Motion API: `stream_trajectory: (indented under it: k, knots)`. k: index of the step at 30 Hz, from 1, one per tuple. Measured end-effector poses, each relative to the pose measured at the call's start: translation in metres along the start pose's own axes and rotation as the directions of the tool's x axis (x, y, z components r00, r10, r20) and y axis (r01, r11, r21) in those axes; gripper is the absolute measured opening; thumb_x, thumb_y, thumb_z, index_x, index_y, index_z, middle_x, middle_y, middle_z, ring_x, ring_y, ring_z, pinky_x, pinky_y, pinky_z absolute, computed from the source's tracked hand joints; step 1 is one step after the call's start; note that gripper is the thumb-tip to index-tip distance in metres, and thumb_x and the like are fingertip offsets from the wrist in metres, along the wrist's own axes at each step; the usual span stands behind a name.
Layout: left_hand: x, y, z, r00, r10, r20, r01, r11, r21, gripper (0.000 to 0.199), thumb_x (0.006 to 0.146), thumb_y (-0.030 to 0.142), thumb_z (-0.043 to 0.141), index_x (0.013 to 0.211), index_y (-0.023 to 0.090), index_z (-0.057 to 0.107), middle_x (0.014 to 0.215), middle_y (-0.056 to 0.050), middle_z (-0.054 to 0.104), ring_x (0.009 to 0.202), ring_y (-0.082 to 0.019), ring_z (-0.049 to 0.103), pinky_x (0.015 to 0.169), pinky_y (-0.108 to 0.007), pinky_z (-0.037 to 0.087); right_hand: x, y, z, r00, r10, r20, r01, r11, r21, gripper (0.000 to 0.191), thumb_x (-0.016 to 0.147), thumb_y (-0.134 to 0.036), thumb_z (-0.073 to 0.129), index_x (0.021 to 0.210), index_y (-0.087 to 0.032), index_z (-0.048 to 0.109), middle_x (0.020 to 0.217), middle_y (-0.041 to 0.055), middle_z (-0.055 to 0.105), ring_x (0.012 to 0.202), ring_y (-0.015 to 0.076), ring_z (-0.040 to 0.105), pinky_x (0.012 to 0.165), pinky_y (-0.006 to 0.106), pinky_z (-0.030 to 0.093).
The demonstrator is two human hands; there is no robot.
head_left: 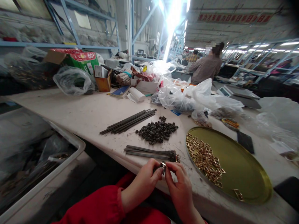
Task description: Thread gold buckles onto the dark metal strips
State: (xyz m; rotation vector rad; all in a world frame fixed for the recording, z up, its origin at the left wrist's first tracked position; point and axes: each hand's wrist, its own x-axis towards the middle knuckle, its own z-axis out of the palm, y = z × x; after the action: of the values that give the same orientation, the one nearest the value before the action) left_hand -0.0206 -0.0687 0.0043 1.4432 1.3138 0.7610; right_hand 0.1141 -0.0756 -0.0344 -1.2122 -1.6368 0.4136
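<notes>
"Buckle [163,165] — where is it?"

"Left of the gold tray [245,168], by the table's near edge, between the person's left hand [144,179] and right hand [181,183]."

"Which way does it point?"

"Its long axis seems to slant away from the person, but fingertips cover much of it; I can't tell which end leads."

"And the fingers?"

"Thumb and forefinger of each hand pinch narrowly on it."

"The surface?"

"Pale tabletop [86,109]. Left of the tray lie fitted strips [147,151], their worked ends toward it, then a heap of dark loops [157,131] and a bundle of longer strips [128,122]. Gold frames [205,160] crowd the tray's left part."

"The room?"

"Beyond the tray — plastic bags [187,98], then a co-worker [206,68] in a greyish top; higher, a red-lettered banner [233,18]."
</notes>
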Motion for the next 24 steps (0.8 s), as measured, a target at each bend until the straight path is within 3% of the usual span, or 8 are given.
stream_trajectory:
  k: [7, 12, 15, 18, 21, 24]
  knots:
    - [0.011, -0.001, -0.002, 1.000, -0.011, 0.017, 0.012, 1.000, -0.029, 0.023, 0.084, 0.038, 0.046, 0.076, 0.017, 0.049, 0.071, 0.001, 0.053, 0.068, -0.013, 0.048, 0.062, -0.023, 0.038, -0.001, 0.003, 0.001, 0.982, -0.184, -0.038, 0.182, 0.982, -0.047, 0.026, 0.084, -0.012, 0.049, 0.107, -0.024, 0.053, 0.088, 0.0057, 0.061, 0.082, 0.0184, 0.061, 0.067, 0.031, 0.054]
    - [0.016, 0.000, 0.001, 1.000, -0.019, 0.008, 0.019, 0.999, -0.026, 0.019, 0.084, 0.034, 0.046, 0.076, 0.017, 0.049, 0.072, 0.001, 0.053, 0.068, -0.013, 0.048, 0.063, -0.024, 0.038, -0.003, 0.010, 0.001, 0.972, -0.234, -0.018, 0.234, 0.972, -0.028, 0.034, 0.081, -0.007, 0.050, 0.111, -0.025, 0.052, 0.093, 0.0064, 0.061, 0.087, 0.0182, 0.061, 0.071, 0.029, 0.054]
    - [0.019, 0.000, 0.002, 1.000, -0.024, 0.009, 0.024, 1.000, -0.005, 0.020, 0.085, 0.035, 0.045, 0.079, 0.017, 0.051, 0.074, 0.000, 0.054, 0.070, -0.014, 0.048, 0.065, -0.024, 0.038, -0.001, 0.012, 0.000, 0.989, -0.148, -0.009, 0.148, 0.987, 0.058, 0.030, 0.081, -0.008, 0.050, 0.106, -0.024, 0.054, 0.093, 0.0066, 0.061, 0.086, 0.0184, 0.060, 0.072, 0.030, 0.054]
    - [0.023, 0.000, 0.002, 0.999, -0.042, 0.022, 0.042, 0.999, -0.001, 0.023, 0.085, 0.038, 0.044, 0.079, 0.017, 0.051, 0.074, 0.000, 0.053, 0.069, -0.014, 0.046, 0.063, -0.024, 0.037, 0.006, 0.013, 0.000, 0.999, 0.054, -0.009, -0.051, 0.979, 0.198, 0.022, 0.083, -0.012, 0.048, 0.100, -0.023, 0.056, 0.090, 0.0057, 0.061, 0.082, 0.0175, 0.060, 0.069, 0.029, 0.054]
    - [0.026, -0.003, 0.002, 0.997, -0.057, 0.043, 0.057, 0.998, 0.016, 0.023, 0.084, 0.037, 0.044, 0.075, 0.017, 0.049, 0.069, 0.001, 0.051, 0.065, -0.013, 0.045, 0.061, -0.023, 0.036, 0.015, 0.014, -0.001, 0.967, 0.246, 0.061, -0.251, 0.905, 0.343, 0.015, 0.082, -0.018, 0.051, 0.095, -0.021, 0.059, 0.089, 0.0055, 0.061, 0.080, 0.0166, 0.061, 0.067, 0.026, 0.055]
    - [0.028, -0.004, 0.003, 0.996, -0.064, 0.064, 0.062, 0.998, 0.033, 0.021, 0.084, 0.036, 0.044, 0.076, 0.017, 0.048, 0.069, 0.001, 0.050, 0.063, -0.012, 0.044, 0.061, -0.023, 0.036, 0.021, 0.018, -0.002, 0.928, 0.319, 0.193, -0.372, 0.822, 0.431, 0.013, 0.080, -0.022, 0.056, 0.092, -0.020, 0.061, 0.084, 0.0039, 0.063, 0.075, 0.0157, 0.062, 0.065, 0.024, 0.055]
